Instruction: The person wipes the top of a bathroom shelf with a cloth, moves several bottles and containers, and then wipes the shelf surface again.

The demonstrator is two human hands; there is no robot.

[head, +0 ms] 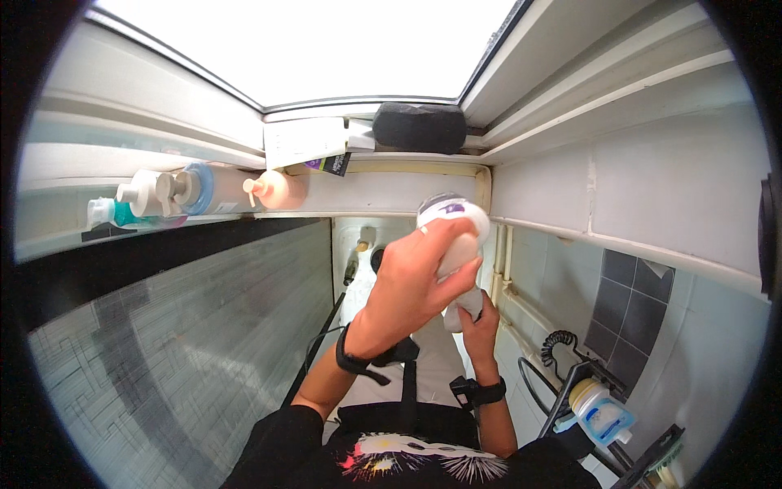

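My left hand [421,263] grips a white plastic bottle or jar [482,223] with a purple mark, raised over the narrow space below the window ledge. Its far end is dark, and my fingers cover much of its side. Lower and nearer my body, my right hand [479,327] holds a whitish, soft-looking item [467,302], perhaps a cloth. Part of that item is hidden behind my left hand, so I cannot tell whether it touches the bottle.
Along the ledge stand a peach pump bottle [284,191] and several other toiletry bottles [229,189]. A black cloth-like bundle [420,127] lies beneath the window. Glass [214,318] borders the left; pipes [504,257] and a rack-held blue bottle [605,419] are at right.
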